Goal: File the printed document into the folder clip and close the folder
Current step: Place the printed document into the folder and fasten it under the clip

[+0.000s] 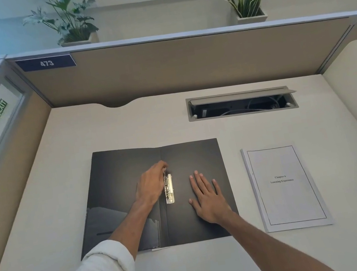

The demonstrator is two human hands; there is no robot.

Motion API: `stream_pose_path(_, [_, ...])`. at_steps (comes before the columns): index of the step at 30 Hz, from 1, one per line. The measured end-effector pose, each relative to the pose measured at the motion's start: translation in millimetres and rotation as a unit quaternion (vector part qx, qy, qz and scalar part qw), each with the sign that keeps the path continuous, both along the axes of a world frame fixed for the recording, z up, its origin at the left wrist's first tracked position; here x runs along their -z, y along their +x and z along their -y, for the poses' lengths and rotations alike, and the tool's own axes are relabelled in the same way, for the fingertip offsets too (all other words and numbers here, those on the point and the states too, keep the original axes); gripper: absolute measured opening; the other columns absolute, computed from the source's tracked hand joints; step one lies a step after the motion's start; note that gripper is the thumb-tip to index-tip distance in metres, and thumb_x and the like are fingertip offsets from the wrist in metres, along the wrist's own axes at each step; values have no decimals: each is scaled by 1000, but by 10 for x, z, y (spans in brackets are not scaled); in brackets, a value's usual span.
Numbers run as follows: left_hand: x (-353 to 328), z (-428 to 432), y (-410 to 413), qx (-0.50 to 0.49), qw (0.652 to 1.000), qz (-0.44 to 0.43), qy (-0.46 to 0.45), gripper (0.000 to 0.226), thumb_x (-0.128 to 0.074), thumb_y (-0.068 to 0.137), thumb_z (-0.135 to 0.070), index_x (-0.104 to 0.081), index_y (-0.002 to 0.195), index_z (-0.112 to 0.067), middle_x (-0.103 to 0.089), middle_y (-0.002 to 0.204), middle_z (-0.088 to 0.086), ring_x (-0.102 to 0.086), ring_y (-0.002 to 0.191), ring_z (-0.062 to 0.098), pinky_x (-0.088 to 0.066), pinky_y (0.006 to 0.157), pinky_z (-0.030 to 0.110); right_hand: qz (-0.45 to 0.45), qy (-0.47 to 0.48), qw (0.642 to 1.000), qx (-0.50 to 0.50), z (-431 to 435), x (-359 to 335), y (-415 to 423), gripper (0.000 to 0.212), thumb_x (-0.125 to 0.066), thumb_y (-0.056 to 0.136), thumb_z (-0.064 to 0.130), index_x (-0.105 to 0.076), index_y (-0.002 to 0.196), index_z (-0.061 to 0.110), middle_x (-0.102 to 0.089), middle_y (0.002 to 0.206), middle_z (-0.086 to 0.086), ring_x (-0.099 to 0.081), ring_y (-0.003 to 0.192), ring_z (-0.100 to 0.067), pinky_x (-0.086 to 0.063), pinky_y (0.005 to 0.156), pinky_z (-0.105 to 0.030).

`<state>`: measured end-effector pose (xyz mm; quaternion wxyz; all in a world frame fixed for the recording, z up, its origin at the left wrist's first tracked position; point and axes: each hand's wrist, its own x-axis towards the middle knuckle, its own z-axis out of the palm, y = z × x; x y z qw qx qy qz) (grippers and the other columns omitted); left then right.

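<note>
Left hand point(150, 186) pinches the silver metal spring clip point(169, 189) in the open black card folder point(190, 154); right hand point(208, 197) lies flat, empty, fingers spread, on the folder. White printed document point(285, 188) at three o'clock.

One wide-angle view only, worn on the person's head, looking forward and steeply down over the desk point(49, 204) from its near edge. It faces the far partition point(184, 63). The desk's sides bend outward, and both forearms reach in from the bottom.
</note>
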<state>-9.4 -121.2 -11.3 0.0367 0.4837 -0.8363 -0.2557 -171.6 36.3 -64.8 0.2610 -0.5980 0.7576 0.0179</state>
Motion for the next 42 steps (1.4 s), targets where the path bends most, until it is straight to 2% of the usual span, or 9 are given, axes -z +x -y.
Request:
stream_pose_path(3, [59,8,37,39,997,55,-26,41,-45,116,-19,-61,155,-19,-56,166,-5,-58,151,21,-52,120,41,-3,-2,1000,-1,0,35,5,75,-22,117,51,15,176,23,25,183,1,17,173,-20,2,141,-56])
stream_pose_path(5, [90,-1,62,59,994,91,-32,48,-41,118,-22,-50,165,-23,-46,174,-7,-42,162,15,-47,127,38,-4,-2,1000,-2,0,48,0,75,-21,117,51,15,176,22,25,183,0,17,173,-20,2,140,-56])
stream_pose_path(11, [135,-69,62,71,991,108,-36,53,-34,120,-24,-35,173,-22,-35,179,-7,-32,167,15,-41,131,42,-3,1,1000,-8,-9,29,-20,75,-21,117,51,16,176,22,25,183,-1,17,173,-21,2,140,-56])
stream_pose_path(14, [125,-129,-21,66,993,85,-53,55,-35,120,-27,-33,174,-19,-33,181,-4,-31,169,15,-30,137,36,17,-7,1000,-15,-26,-24,-69,74,-23,118,48,13,177,23,23,184,0,16,174,-21,2,141,-55])
stream_pose_path(20, [99,-439,-461,68,996,27,-59,57,-37,120,-29,-30,175,-16,-30,182,-1,-25,171,15,-20,141,38,3,-71,997,22,-329,-152,-434,72,-28,118,44,7,178,23,16,185,3,11,174,-17,2,141,-50])
stream_pose_path(27, [105,-1171,-1366,99,994,-43,18,55,-47,116,-19,-41,170,-18,-48,171,0,-42,161,19,-40,131,38,-32,-125,975,183,-922,-335,-1305,63,-38,117,30,-18,177,24,-17,184,6,-14,173,-14,-9,141,-44])
stream_pose_path(34, [141,-1703,-2081,86,991,28,100,71,-52,112,-21,-22,174,-5,-28,178,11,-33,162,31,-40,130,45,-48,-103,938,326,-1374,-444,-2074,62,-52,108,20,-39,168,15,-37,173,-3,-39,160,-26,-38,127,-46])
stream_pose_path(39, [188,-1865,-2308,23,989,77,125,43,-54,109,-25,-50,143,1,-45,150,19,-54,132,36,-54,108,50,-25,-57,898,435,-1538,-399,-2374,50,-57,103,16,-54,151,5,-46,153,-13,-47,143,-36,-46,111,-48])
stream_pose_path(42, [198,-1915,-2384,0,985,67,156,43,-53,110,-24,-48,144,2,-46,147,19,-61,126,41,-55,102,49,12,-60,879,472,-1573,-360,-2450,43,-59,102,16,-57,143,1,-49,147,-16,-48,140,-38,-46,111,-49])
